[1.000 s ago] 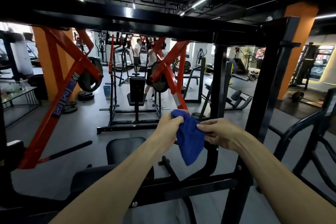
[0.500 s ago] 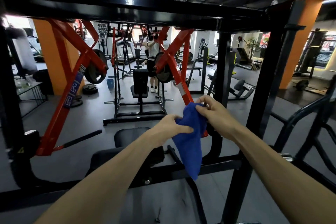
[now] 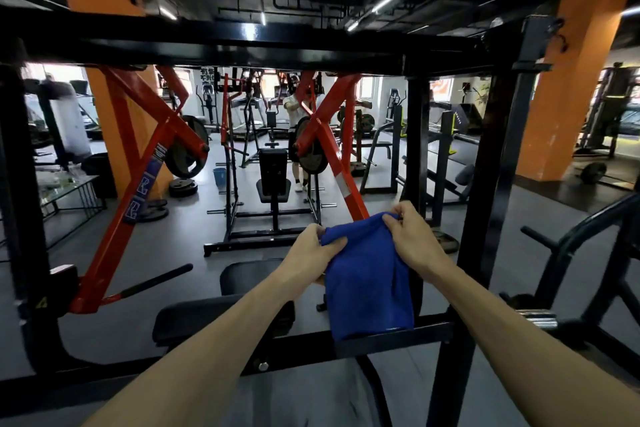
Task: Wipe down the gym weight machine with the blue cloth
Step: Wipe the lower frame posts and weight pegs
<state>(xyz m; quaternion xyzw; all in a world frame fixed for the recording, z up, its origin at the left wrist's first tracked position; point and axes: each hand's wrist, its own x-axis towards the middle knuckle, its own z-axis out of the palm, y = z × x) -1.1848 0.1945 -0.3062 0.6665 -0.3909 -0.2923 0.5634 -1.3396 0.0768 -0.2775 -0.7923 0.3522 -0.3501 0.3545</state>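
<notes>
A blue cloth (image 3: pixel 369 281) hangs spread out in front of me, held by its top edge. My left hand (image 3: pixel 311 255) pinches the cloth's upper left corner and my right hand (image 3: pixel 412 239) pinches its upper right corner. The weight machine stands around them: a black top beam (image 3: pixel 242 48), a black upright (image 3: pixel 488 184) just right of my right hand, and red lever arms on the left (image 3: pixel 138 191) and in the middle (image 3: pixel 341 170). The cloth's lower edge hangs in front of the machine's black lower crossbar (image 3: pixel 381 345). The black seat pad (image 3: pixel 207 317) lies below my left forearm.
Another black frame (image 3: pixel 588 253) with a chrome peg (image 3: pixel 536 317) stands at the right. Weight plates (image 3: pixel 183 185) lie by the orange pillar (image 3: pixel 114 135) at the left. A person (image 3: pixel 294 107) stands among other machines far back. Grey floor stretches between.
My two hands have moved apart and the cloth has been spread from a bunched strip into a wide sheet. The view has tilted slightly downward.
</notes>
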